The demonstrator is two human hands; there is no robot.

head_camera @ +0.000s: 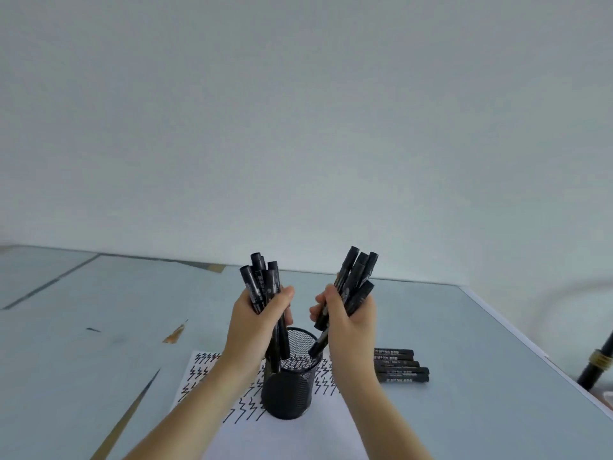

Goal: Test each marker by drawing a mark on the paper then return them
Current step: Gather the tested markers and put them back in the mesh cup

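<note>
Our left hand (pixel 257 322) grips one bunch of markers (pixel 262 283), and our right hand (pixel 348 322) grips another bunch (pixel 356 277), both above the mesh cup (pixel 290 383) standing on the scribbled paper (pixel 298 436). More markers (pixel 401 365) lie beside the paper's right edge.

The place looks like a plain office or study room with a desk against a bare pale wall (pixel 298 111). The pale blue-grey surface (pixel 99 327) carries stationery: a black mesh pen cup (pixel 290 386) stands on a white sheet of paper (pixel 298 436) covered in black zigzag marks, and a row of black markers (pixel 401 365) lies just right of the cup.
</note>
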